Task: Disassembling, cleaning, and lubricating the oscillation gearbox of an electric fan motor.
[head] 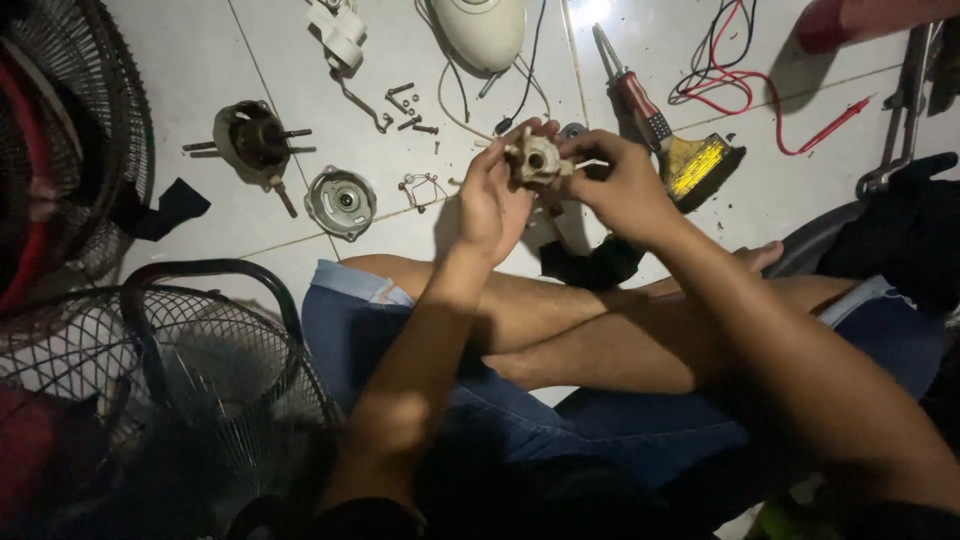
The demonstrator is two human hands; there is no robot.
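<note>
Beige plastic gear housing (535,160), upper centre of frame, pinched by left hand (490,205) and right hand (625,190) fingers; looks stiff, light, grimy; best gripped by edges.

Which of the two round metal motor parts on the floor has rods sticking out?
The darker motor part farther left; the silver round cover beside it has none.
</note>
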